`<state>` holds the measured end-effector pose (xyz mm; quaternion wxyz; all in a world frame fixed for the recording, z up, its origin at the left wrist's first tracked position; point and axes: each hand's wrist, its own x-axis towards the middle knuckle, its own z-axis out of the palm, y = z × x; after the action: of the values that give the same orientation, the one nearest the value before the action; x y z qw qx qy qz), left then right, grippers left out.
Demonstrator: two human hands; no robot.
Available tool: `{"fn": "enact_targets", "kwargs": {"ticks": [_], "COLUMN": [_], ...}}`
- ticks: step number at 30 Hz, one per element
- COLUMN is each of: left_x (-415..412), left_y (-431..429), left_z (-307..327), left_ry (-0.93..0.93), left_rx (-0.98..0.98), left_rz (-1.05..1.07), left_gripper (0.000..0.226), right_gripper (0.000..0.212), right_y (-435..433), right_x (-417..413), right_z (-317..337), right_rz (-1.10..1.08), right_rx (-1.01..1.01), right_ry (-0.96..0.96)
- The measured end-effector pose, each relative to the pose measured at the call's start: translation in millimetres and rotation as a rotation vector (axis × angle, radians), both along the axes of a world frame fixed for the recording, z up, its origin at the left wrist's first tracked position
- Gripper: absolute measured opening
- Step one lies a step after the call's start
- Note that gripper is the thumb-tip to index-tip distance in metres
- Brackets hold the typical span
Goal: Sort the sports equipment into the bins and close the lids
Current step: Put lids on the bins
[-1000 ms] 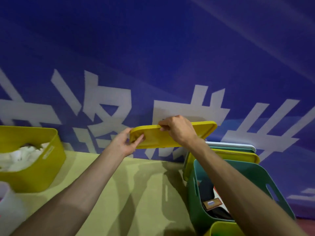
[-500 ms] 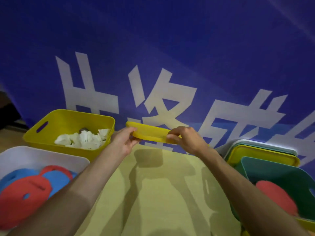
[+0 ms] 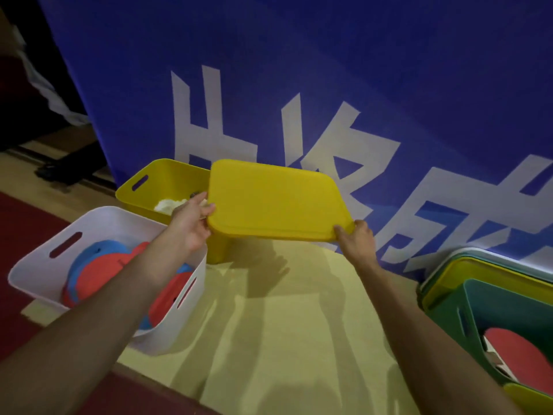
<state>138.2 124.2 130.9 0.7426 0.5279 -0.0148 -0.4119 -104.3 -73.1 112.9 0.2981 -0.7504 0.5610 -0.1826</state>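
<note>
I hold a yellow lid (image 3: 275, 199) in both hands, tilted with its top face toward me, over the right part of the yellow bin (image 3: 155, 187). My left hand (image 3: 191, 223) grips the lid's near left corner; my right hand (image 3: 356, 238) grips its near right corner. White shuttlecocks (image 3: 169, 204) show inside the yellow bin. A white bin (image 3: 98, 226) at the left holds red and blue discs (image 3: 98, 265). A green bin (image 3: 493, 298) at the right holds a red paddle (image 3: 517, 351).
A blue banner (image 3: 329, 85) with white characters stands right behind the bins. Stacked lids (image 3: 466, 265), yellow and pale, lean behind the green bin. The bins sit on a pale yellow mat (image 3: 284, 324) over a dark red floor (image 3: 18, 235).
Both hands have carried the yellow lid leftward from the stack by the green bin to over the yellow bin. The lid now tilts its top face toward me. The view has swung left and down.
</note>
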Motion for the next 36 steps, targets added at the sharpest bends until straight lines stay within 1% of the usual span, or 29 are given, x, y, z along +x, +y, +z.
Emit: {"fn": "enact_targets", "kwargs": {"ticks": [4,6,8,10,12,14,16,19,22,25,29,32,34,36], "left_x": [5,6,10,17,24,31,39,67,109,162,244,290,311,332], "left_y": [22,30,36,39,42,44,48,54,59,62,63,61,61,60], "left_z": [-3,-2,-2,-4,-8,-11,-7,-5,-7,-15,-37,-54,-63,-79], "left_ry": [-0.022,-0.045,-0.084,-0.106,-0.150,-0.225,-0.347,-0.509,-0.677,-0.810,-0.875,-0.909,-0.893,-0.870], "left_rx": [-0.039,-0.043,-0.024,-0.012,0.031,0.096,0.188,0.319,0.425,0.502,0.589,0.640,0.650,0.663], "left_rz": [0.038,0.053,0.076,0.087,0.078,0.070,0.063,0.029,-0.035,-0.054,-0.059,-0.054,-0.047,-0.074], "left_gripper": [0.050,0.048,0.048,0.047,0.044,0.039,0.035,0.038,0.038,0.040,0.043,0.033,0.028,0.030], "right_gripper": [0.048,0.046,0.048,0.051,0.052,0.054,0.056,0.056,0.057,0.058,0.060,0.060,0.060,0.062], "right_y": [12,16,21,25,29,32,33,39,47,57,76,84,88,100], "right_x": [11,19,27,35,44,53,64,86,115,153,211,251,270,283], "right_z": [-10,-12,-13,-12,-8,-4,-1,2,0,-6,-16,-34,-49,-53], "right_rz": [0.004,0.006,0.003,-0.017,-0.053,-0.066,-0.050,-0.049,-0.070,-0.103,-0.131,-0.152,-0.178,-0.195], "right_rx": [0.076,0.083,0.111,0.159,0.182,0.172,0.124,0.065,0.043,0.011,-0.002,0.001,0.023,0.016], "right_ry": [-0.196,-0.236,-0.266,-0.337,-0.424,-0.466,-0.470,-0.458,-0.445,-0.416,-0.353,-0.288,-0.251,-0.222]}}
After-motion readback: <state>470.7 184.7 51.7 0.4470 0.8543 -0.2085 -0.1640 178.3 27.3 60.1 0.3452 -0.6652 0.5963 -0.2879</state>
